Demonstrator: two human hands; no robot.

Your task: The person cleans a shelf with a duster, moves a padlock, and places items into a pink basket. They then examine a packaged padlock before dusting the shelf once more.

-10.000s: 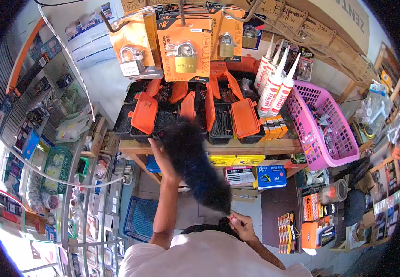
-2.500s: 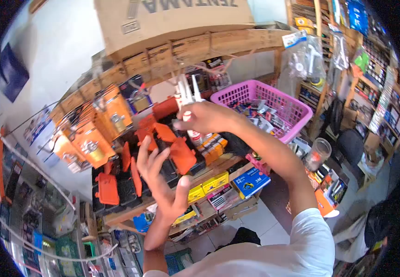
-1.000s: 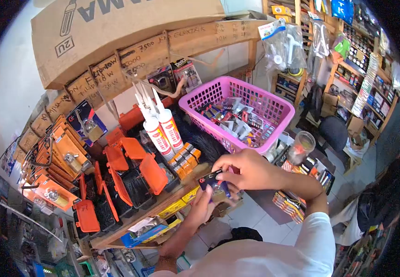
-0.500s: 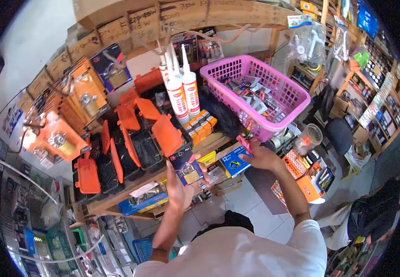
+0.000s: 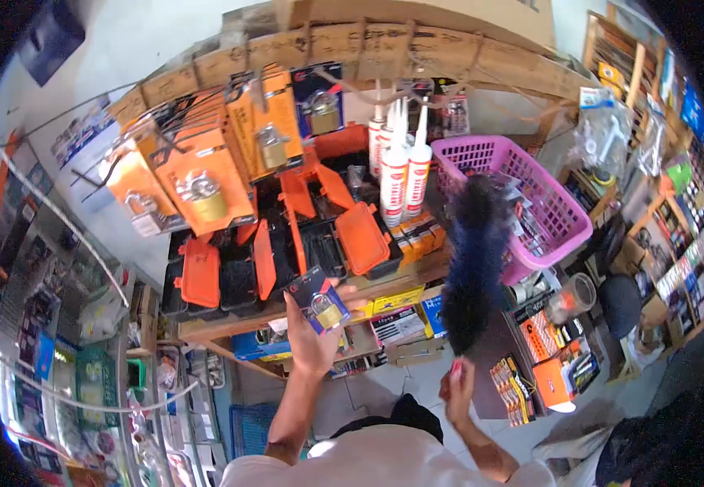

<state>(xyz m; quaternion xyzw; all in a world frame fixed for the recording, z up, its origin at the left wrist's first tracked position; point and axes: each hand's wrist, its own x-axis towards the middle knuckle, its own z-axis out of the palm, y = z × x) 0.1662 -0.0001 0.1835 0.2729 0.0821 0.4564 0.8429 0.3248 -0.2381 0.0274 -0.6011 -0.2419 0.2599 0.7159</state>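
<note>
My left hand [image 5: 313, 341] is closed on a padlock in a dark blue card package [image 5: 319, 302], held up in front of the shelf edge. A pink handle shows in the fist of my right hand [image 5: 456, 391]. From it rises a black, fluffy feather duster [image 5: 475, 268], upright and blurred by motion. The duster stands in front of the left side of a pink plastic basket [image 5: 551, 174] that holds many small packets. Black organizer boxes with orange lids [image 5: 362, 238] sit on the shelf behind my left hand.
White sealant tubes [image 5: 407, 174] stand behind the boxes. Carded padlocks [image 5: 203, 195] hang from hooks at the upper left. On the right are a clear plastic jar [image 5: 571, 297] and an orange box [image 5: 553, 380]. Another person's dark clothing [image 5: 652, 450] shows at the lower right.
My right hand has come down and nearer to me, lifting the duster upright from beside the basket. The packaged padlock stays in my left hand. The view has turned left.
</note>
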